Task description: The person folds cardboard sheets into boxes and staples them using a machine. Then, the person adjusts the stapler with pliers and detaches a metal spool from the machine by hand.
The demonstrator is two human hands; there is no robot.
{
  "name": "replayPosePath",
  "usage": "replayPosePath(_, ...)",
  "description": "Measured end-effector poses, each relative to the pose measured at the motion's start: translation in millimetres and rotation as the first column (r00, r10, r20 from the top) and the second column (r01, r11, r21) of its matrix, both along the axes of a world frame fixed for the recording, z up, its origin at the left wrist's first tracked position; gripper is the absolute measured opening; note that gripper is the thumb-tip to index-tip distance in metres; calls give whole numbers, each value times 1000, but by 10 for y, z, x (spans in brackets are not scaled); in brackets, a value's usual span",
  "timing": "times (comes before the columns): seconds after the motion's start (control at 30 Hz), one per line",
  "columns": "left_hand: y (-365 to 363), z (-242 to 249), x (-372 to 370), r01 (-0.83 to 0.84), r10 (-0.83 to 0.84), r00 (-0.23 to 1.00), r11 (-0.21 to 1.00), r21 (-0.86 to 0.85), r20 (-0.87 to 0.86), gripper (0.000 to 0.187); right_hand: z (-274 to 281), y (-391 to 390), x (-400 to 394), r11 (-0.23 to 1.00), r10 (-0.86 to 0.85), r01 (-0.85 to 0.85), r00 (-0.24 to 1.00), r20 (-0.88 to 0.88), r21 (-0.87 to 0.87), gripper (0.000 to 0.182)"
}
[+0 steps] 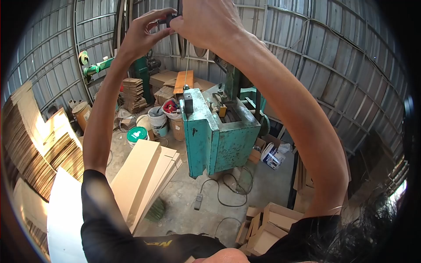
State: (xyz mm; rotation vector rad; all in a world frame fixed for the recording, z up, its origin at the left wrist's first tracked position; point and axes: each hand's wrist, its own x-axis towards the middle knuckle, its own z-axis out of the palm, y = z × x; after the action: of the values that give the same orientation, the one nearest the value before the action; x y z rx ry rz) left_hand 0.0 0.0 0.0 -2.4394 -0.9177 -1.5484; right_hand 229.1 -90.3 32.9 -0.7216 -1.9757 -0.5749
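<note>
Both my arms are raised in front of me, at the top of the view. My left hand pinches a small black part between its thumb and fingers. My right hand is closed at the other side of the same part, its thumb against it; the upper edge of the view cuts off most of its fingers. What the part is exactly, I cannot make out. Below my hands stands a worn teal machine, with a thin wire running upward from near its top.
Flat cardboard sheets lean at the front left, with tall cardboard stacks beyond. Buckets, including one with a green lid, stand behind. A cable with a foot pedal lies on the floor. Open cardboard boxes sit at lower right.
</note>
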Motion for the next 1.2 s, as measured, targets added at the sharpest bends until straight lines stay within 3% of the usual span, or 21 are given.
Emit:
replayPosePath(0.07,52,-36,-11,47,-21,992,976,212,-125,52,-15,42,-8,1000,-31,31,1000,6,7,24)
replayPosePath(0.17,5,54,-66,14,12,990,982,188,-140,54,28,-10,7,998,-33,30,997,-69,-54,24)
replayPosePath(0.27,-146,159,-59,121,-121,993,993,-10,-14,55,45,-90,62,1000,-19,20,999,-30,11,24)
replayPosePath(0.3,-132,218,-123,33,-33,999,999,-19,-21,57,41,-39,70,999,-12,14,999,-33,43,24)
replayPosePath(0.37,58,220,-249,19,-7,999,971,-237,52,59,42,-5,76,998,-32,32,999,-9,61,23)
replayPosePath(0.43,56,197,-188,75,-65,997,947,-312,42,62,43,-13,64,997,-60,59,998,18,46,22)
replayPosePath(0.57,60,125,-162,103,-94,994,976,-190,57,60,-8,44,39,993,-23,20,999,32,112,19)
replayPosePath(0.63,-21,95,-101,-36,39,997,998,43,-73,62,-32,81,27,993,-14,12,1000,18,115,18)
replayPosePath(0.7,-19,71,-99,-57,57,998,998,-9,-32,54,-21,92,18,991,-22,23,1000,-8,132,19)
replayPosePath(0.8,42,60,-167,45,-43,997,998,45,-63,49,-3,59,44,995,-7,7,1000,-2,99,20)
replayPosePath(0.87,-24,45,-61,-12,89,972,944,331,-218,47,-13,14,93,997,-2,1,1000,16,76,21)
replayPosePath(0.97,-39,50,-17,-7,100,972,916,401,-212,47,-15,-38,127,996,-10,7,999,40,84,24)
replayPosePath(1.03,-29,48,-36,-6,97,971,924,383,-217,48,-43,68,118,995,-19,14,999,49,103,25)
replayPosePath(1.1,-51,99,-47,-3,92,970,929,370,-224,48,-39,220,48,974,-146,135,988,50,182,34)
replayPosePath(1.17,-107,102,-55,-42,88,973,976,211,-212,52,-25,219,102,971,-157,143,986,55,194,36)
replayPosePath(1.2,-140,108,-43,-38,85,975,975,221,-207,52,-15,148,143,968,-167,152,984,61,201,37)
